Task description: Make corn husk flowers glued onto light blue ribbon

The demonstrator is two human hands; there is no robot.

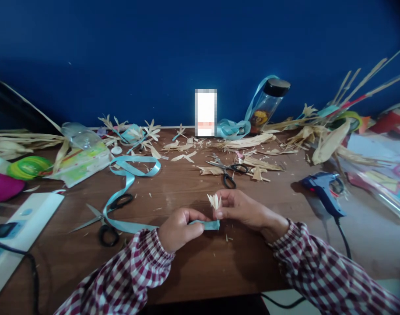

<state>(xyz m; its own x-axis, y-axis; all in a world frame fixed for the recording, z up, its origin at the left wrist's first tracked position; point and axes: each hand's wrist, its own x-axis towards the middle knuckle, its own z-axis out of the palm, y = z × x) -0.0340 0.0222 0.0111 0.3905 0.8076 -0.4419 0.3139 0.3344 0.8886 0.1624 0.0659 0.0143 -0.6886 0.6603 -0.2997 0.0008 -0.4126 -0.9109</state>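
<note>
Between the fingers and thumb of my right hand [241, 209] is a small pale flower [215, 201] of dried husk, its petals pointing up. My left hand [183, 227] pinches a light blue ribbon [211, 225] close to its end, just below the flower. The flower's base is hidden by my right fingers, so I cannot tell whether the ribbon is fixed to it. From my left hand the ribbon runs left and loops back over the table. It crosses a pair of black-handled scissors [104, 214] lying with the blades apart.
Another pair of scissors [228, 168] lies beyond my hands among husk scraps [252, 164]. At right rests a blue glue gun [326, 190] with its cord. A white power strip [32, 232] is at left. A tilted jar [267, 105] and finished-looking husk flowers [150, 129] stand by the blue wall.
</note>
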